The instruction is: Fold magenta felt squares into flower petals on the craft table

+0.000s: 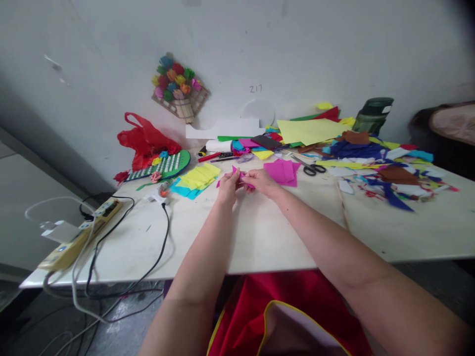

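Both my hands meet over the middle of the white table (260, 237). My left hand (227, 186) and my right hand (261, 181) pinch a small folded piece of magenta paper (241, 176) between their fingertips. Just behind my right hand lies a stack of magenta paper squares (282, 171). A pile of yellow and blue squares (196, 179) lies to the left of my left hand.
Black-handled scissors (313, 168) lie right of the magenta stack, with a heap of coloured paper scraps (374, 163) beyond. A glue gun (159, 194), its black cord, and a power strip (79, 233) sit at left. A red bag (146, 141) and paper-flower bouquet (178, 86) lean against the wall.
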Demonstrator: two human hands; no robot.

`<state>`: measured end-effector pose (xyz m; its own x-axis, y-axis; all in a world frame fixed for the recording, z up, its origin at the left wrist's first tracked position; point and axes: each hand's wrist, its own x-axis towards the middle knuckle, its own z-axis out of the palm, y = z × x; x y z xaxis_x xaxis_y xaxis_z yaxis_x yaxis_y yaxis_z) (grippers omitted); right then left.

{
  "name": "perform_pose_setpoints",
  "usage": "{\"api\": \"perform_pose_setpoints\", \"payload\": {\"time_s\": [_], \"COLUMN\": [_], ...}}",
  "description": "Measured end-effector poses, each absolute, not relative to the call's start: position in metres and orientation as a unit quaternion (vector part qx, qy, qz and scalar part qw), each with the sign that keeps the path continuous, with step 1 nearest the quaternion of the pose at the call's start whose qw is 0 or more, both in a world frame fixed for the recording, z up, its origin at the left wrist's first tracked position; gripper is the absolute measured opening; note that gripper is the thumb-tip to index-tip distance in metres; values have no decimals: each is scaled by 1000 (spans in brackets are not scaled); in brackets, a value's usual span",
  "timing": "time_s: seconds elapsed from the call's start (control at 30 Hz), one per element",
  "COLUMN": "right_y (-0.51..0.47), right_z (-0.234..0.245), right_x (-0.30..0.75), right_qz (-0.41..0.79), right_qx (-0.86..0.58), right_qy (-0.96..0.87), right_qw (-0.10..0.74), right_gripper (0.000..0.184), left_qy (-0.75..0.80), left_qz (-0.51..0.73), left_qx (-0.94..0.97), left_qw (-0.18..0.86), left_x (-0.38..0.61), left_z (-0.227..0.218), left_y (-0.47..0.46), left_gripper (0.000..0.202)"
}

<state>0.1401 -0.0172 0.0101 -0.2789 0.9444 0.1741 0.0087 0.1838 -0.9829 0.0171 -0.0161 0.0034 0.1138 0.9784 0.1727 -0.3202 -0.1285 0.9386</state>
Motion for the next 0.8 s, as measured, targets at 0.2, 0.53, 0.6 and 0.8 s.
{"api": "perform_pose_setpoints", "payload": {"time_s": [0.2, 0.53, 0.6, 0.8], "right_y": [-15, -17, -18, -17], "right_z": [6, 6, 7, 7], "right_x": [140, 138, 137, 138], "right_qz": [514, 514, 513, 517], "right_qx": [-393, -405, -401, -405], "right_qy": [-614, -608, -608, -607], "right_qw": [452, 450, 454, 448], "right_gripper": [23, 24, 24, 25], "left_qy": [357, 392, 396, 414], "left_qz": [616, 631, 636, 647], "left_qx": [428, 394, 394, 400], "left_qw": [557, 541, 532, 500], "left_x": [17, 19, 19, 20], "left_z": [-1, 5, 5, 5], "left_y": [-11, -14, -13, -11], "left_gripper": [28, 33, 31, 24]}}
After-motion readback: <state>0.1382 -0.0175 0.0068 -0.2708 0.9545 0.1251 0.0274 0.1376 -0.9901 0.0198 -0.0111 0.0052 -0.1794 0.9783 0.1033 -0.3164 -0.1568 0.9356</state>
